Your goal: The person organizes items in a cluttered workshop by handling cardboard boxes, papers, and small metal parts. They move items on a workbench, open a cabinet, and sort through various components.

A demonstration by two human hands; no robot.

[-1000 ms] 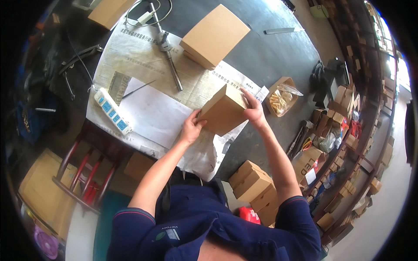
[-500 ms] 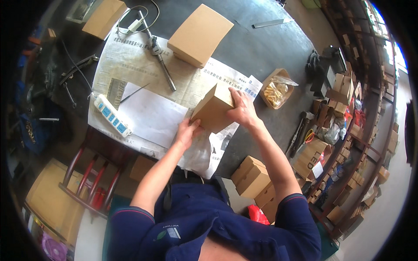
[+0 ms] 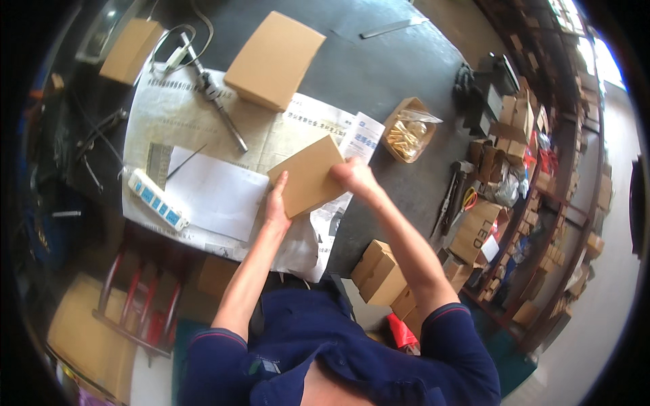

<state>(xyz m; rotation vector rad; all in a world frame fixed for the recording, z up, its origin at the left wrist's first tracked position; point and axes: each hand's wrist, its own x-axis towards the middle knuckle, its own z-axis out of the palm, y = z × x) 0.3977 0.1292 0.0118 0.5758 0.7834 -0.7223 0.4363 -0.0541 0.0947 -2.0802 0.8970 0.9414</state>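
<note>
The carton (image 3: 308, 179) apparently hides part of the left hand (image 3: 276, 208).

Print everywhere on that newspaper (image 3: 179, 128) spread before you! 1 bold dark headline runs along its far left stretch, a 2nd crosses toward the right, and smaller lines around them are too faint to make out. Over at its right corner, a white leaflet (image 3: 363, 139) flashes large blue characters your way. Swing right: there on the brown package (image 3: 472, 231), 3 big dark capital letters, standing at a tilt! And down on your navy shirt (image 3: 399, 370), a small pale emblem (image 3: 270, 366), its lettering too blurred to catch.
</note>
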